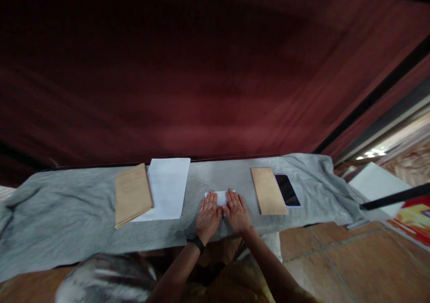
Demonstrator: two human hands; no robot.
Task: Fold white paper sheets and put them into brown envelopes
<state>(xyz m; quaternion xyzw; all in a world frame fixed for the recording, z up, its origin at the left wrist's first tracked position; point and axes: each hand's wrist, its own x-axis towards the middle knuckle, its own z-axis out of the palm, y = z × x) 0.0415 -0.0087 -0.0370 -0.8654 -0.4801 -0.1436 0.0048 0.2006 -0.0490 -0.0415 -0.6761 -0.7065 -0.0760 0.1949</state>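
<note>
My left hand and my right hand lie flat side by side, fingers stretched out, on a small folded white paper in the middle of the grey cloth. Only the far part of the paper shows between and beyond the fingers. A black band is on my left wrist. Neither hand grips anything.
A stack of brown envelopes and a white sheet lie to the left. To the right are one brown envelope and a dark phone. A red curtain hangs behind; tiled floor and white boards lie at the right.
</note>
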